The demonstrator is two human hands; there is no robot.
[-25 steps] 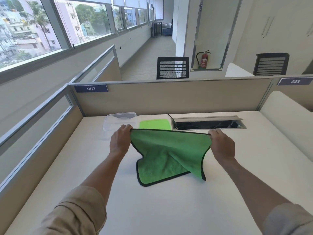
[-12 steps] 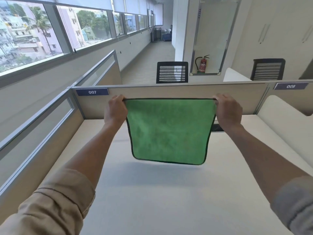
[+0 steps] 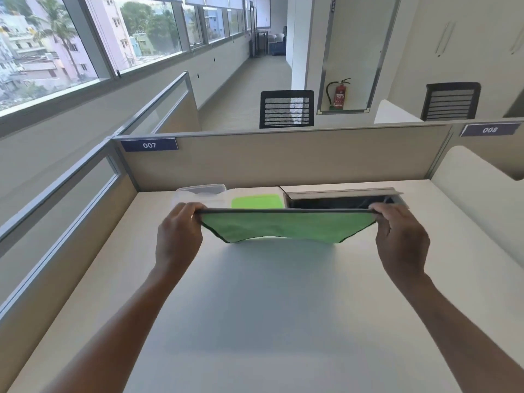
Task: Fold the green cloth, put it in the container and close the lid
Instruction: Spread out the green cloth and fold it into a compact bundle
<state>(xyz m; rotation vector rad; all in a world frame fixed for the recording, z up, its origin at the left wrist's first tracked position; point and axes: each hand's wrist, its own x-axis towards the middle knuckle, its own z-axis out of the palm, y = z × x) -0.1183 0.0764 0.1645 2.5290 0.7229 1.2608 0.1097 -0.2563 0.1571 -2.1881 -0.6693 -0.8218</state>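
Note:
The green cloth point(image 3: 286, 226) with a dark hem is stretched taut between my hands above the white desk, seen almost edge-on, its lower part sagging toward me. My left hand point(image 3: 178, 231) pinches its left top corner and my right hand point(image 3: 402, 236) pinches its right top corner. Behind the cloth, at the back of the desk, stands the clear plastic container point(image 3: 198, 192). Its green lid point(image 3: 258, 200) lies flat beside it on the right. The cloth hides the container's front.
An open cable tray point(image 3: 340, 198) with a raised flap is set into the desk at the back right. Beige partitions point(image 3: 283, 160) close the desk at the back and left. A curved white divider point(image 3: 476, 177) stands on the right.
Both hands lifted the cloth from the desk up to partition height, spread flat and hanging. Now they have lowered it and swung it toward horizontal, just above the desk.

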